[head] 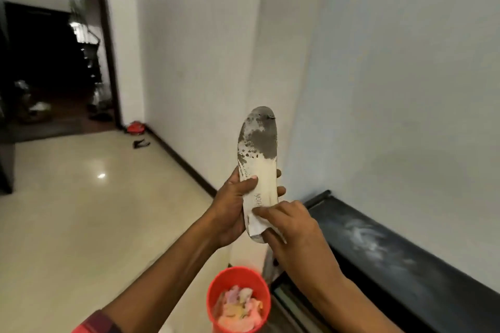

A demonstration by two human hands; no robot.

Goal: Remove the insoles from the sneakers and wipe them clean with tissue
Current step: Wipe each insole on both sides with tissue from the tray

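Insole [258, 170] work is at the wiping step: one is already out of its sneaker and held upright in front of the wall. My left hand [234, 203] is wrapped closed around its middle, toe end up and still grey with dirt. My right hand [290, 227] presses a folded tissue [255, 227] against the heel end. Next I judge long strokes upward toward that dirty toe.

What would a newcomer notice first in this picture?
The white insole held upright in mid-frame, its top half stained dark grey. The left hand grips its lower part while the right hand presses a tissue against the heel end. Below stands a red bucket of scraps.
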